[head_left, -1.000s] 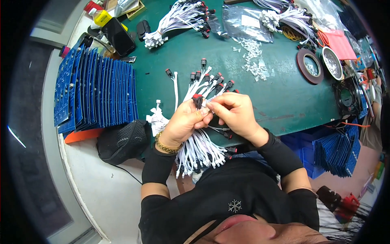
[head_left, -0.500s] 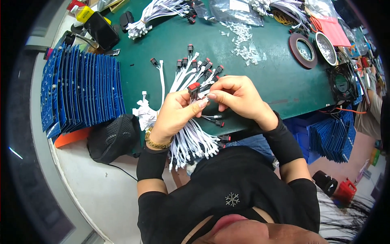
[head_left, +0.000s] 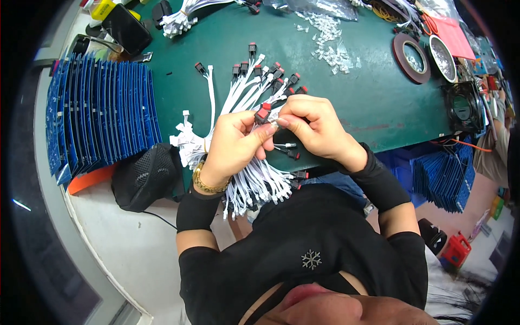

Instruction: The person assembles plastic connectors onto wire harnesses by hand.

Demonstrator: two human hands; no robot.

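Note:
My left hand [head_left: 234, 142] is closed round a red and black rocker switch [head_left: 262, 113] with white leads, thumb and fingers pinching near its terminals. Against it, my right hand [head_left: 319, 127] pinches thumb and forefinger together at a tiny whitish part, too small and covered to name. Beyond and under the hands lies a fanned bundle of white cables [head_left: 246, 97], many ending in similar switches. More cable ends with white plugs [head_left: 260, 184] hang over the table's near edge below my left hand. Another cluster of white plugs [head_left: 189, 142] lies left of it.
A row of blue circuit boards [head_left: 103, 114] stands at the left, beside a black mesh bag [head_left: 149, 179]. Small clear pieces [head_left: 331, 49] are scattered on the green table [head_left: 368, 81]. A tape roll [head_left: 399, 57], a white bowl [head_left: 443, 59] and a black fan [head_left: 462, 108] sit right.
The whole view has shifted slightly. Both hands stay together at the switch, which is tilted a little differently; the right hand keeps its pinch.

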